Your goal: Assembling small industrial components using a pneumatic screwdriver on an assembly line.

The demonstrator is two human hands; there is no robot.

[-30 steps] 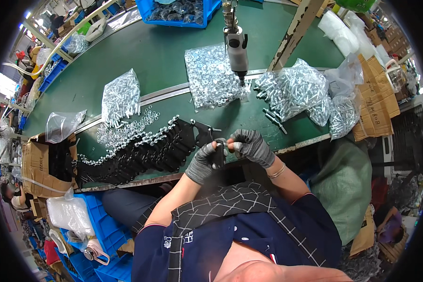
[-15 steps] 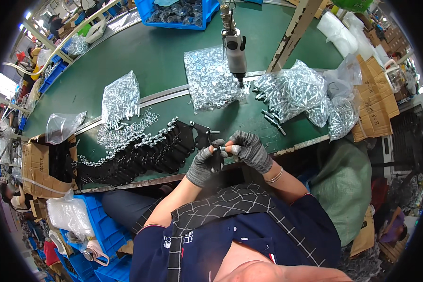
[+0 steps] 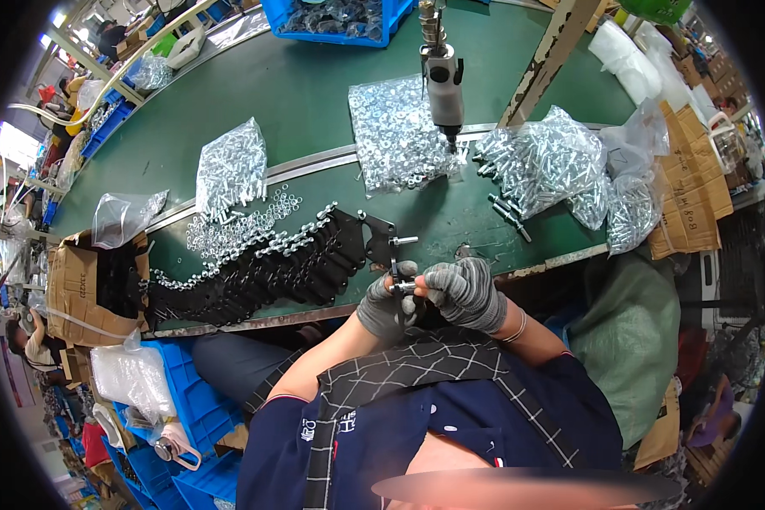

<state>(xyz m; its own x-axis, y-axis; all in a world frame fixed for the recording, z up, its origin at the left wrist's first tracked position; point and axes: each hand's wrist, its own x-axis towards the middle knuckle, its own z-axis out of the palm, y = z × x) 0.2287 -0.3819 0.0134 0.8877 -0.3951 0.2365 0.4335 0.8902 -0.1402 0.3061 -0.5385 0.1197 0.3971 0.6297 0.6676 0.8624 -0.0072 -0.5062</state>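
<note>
In a grey fingerless glove, my left hand [image 3: 382,308] is closed round a black metal plate [image 3: 393,253]. A silver bolt [image 3: 406,240] sticks out sideways near the plate's upper end. My right hand [image 3: 469,293], gloved the same way, pinches the end of a short silver bolt [image 3: 405,287] that meets the plate at my left fingertips. How far this bolt passes through is hidden by the fingers. Left of my hands, a long row of overlapping black plates [image 3: 289,268] lies along the bench edge, with silver bolts and nuts along its upper side.
A powered screwdriver [image 3: 444,93] hangs over a bag of nuts [image 3: 391,140]. Bags of bolts [image 3: 561,161] lie right, another bag [image 3: 232,170] left, beside loose nuts [image 3: 246,228]. A cardboard box [image 3: 85,293] stands far left, a blue crate [image 3: 340,36] at the back. A chipped post [image 3: 544,64] rises behind.
The whole view has shifted slightly, so the bench things appear further right. Both hands remain together at the plate, my right fingers still on the bolt's end.
</note>
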